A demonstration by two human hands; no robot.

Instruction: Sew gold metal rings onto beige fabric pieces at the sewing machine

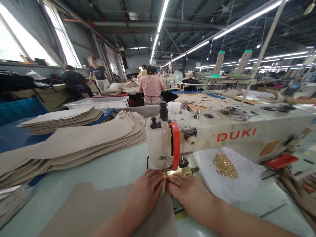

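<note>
A white sewing machine (204,131) with a red guard at its head stands in front of me. Beneath its needle area lies a grey-beige fabric piece (106,204), spread flat toward me and to the left. My left hand (146,187) has its fingers bent and pressed together on the fabric, thumb near the edge. Close against it, my right hand (184,189) pinches at the fabric's right edge. The fingertips of both hands nearly meet just in front of the lit presser-foot area, and they hide what lies between them.
Stacks of cut fabric pieces (98,141) lie on the left. Small gold metal parts (224,165) sit on a white sheet (204,161) right of the needle. A red tray (282,161) is farther right. Thread cones (219,64) stand behind; a seated person in pink (151,84) is ahead.
</note>
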